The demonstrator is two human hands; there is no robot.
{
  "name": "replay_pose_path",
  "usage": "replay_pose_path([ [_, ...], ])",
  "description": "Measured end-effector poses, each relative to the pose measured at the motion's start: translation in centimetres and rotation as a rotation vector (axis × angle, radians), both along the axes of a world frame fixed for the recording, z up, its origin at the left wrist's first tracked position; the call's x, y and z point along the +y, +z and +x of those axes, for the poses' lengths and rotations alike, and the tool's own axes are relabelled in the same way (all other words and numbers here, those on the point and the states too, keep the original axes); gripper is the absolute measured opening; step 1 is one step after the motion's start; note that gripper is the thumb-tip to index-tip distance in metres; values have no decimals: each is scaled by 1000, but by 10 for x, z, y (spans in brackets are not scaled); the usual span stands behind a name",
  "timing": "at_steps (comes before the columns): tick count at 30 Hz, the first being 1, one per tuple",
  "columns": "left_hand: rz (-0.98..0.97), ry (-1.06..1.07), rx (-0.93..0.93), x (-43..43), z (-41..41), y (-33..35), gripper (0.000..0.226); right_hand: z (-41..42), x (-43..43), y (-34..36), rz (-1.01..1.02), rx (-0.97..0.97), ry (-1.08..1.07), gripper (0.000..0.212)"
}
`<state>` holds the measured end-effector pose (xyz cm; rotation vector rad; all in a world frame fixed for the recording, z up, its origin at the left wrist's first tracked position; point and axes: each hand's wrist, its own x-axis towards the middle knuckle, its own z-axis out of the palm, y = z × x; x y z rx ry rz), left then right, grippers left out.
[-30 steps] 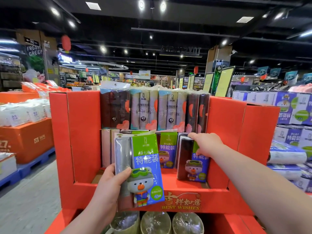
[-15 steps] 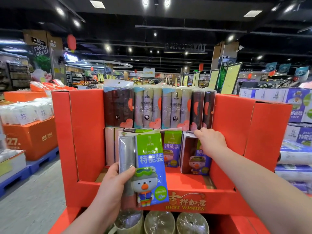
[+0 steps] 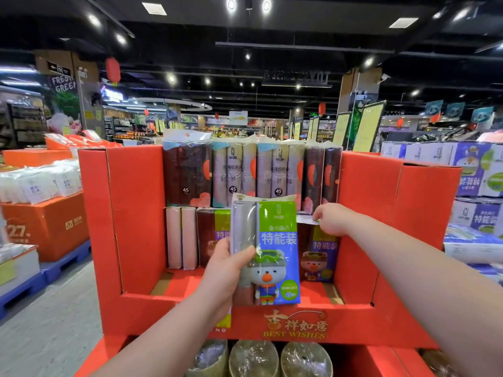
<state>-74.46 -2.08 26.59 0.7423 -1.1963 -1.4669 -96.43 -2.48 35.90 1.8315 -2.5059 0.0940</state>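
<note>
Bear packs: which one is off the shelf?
The silver-roll pack the left hand grips, before the red display. The dark-roll packs stand inside; the right hand pinches one.

"BEST WISHES" on stand [image 3: 353, 319], seemingly "45" on pack [image 3: 277, 240]

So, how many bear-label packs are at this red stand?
3. The held pack is in the left grip. The right pack stands in the red stand, top pinched by the right grip. The middle pack stands half covered behind the held one. More may be hidden.
</note>
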Motion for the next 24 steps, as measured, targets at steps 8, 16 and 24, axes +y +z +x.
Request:
replay_pose_path([
  [8, -46, -40, -199, -36, -64, -12, 24, -7, -4, 12, -200, -721, -126, 78],
  [16, 22, -142, -274, -51, -112, -26, 30, -9, -6, 19, 61, -95, 82, 67],
  [24, -11, -123, -548, -63, -136, -31, 103, -14, -4, 4, 85, 473, 103, 57],
])
